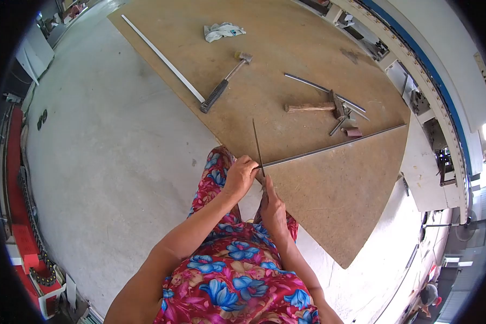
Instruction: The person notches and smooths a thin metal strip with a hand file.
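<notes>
My left hand (241, 175) is closed on the near end of a long thin metal strip (329, 149), which lies across the brown board (329, 200) toward its right edge. My right hand (273, 208) is wrapped round the lower end of a thin dark file (257, 141). The file points away from me and crosses the strip right beside my left fingertips. Both hands are at the board's near edge, close together.
On the board are a black-handled hammer (216, 96), a white strip (162, 56), a crumpled cloth (223, 31), a wooden-handled hammer (310, 107), short metal pieces and a reddish roll (352, 132). A large machine (432, 75) stands right. A person (430, 296) is at lower right.
</notes>
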### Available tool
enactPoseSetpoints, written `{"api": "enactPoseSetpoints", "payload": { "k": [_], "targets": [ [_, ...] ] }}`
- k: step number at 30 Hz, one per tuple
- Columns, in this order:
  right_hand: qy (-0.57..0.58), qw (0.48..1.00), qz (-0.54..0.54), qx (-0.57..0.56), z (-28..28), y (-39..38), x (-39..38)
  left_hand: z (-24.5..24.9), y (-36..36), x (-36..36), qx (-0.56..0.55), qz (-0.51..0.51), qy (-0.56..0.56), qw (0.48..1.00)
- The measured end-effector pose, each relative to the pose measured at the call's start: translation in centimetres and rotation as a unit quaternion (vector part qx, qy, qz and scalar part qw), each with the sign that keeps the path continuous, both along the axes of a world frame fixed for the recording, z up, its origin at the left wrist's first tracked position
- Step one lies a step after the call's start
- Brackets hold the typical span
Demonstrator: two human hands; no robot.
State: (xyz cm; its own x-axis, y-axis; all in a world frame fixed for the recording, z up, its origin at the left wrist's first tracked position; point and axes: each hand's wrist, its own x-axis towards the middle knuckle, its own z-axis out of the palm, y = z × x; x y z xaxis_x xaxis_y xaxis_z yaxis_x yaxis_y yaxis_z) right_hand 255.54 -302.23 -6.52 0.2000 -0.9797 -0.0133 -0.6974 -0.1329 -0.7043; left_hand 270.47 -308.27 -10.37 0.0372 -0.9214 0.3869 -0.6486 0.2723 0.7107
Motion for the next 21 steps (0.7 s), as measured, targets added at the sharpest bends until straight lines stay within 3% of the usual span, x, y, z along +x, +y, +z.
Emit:
{"api": "enactPoseSetpoints", "payload": {
  "k": [4, 13, 16, 19, 21],
  "targets": [
    [-0.023, 0.997, 0.01, -0.067, -0.4, 0.3, -0.4, 0.4, 0.7, 0.0, -0.005, -0.013, 0.005, 1.0],
    [0.011, 0.999, 0.005, -0.049, -0.6, 0.3, -0.3, 0.4, 1.0, -0.5, -0.041, 0.01, 0.015, 0.999],
    [-0.002, 0.999, -0.003, -0.041, -0.4, 0.5, -0.2, 0.4, 1.0, -0.5, -0.038, 0.009, 0.025, 0.999],
    [-0.036, 0.994, 0.001, -0.101, -1.2, 0.7, -0.1, 0.4, 1.1, -0.4, -0.044, 0.005, 0.019, 0.999],
    [-0.03, 0.997, -0.001, -0.068, -0.9, 0.8, -0.2, 0.4, 0.9, -0.3, -0.049, 0.003, 0.016, 0.999]
  ]
}}
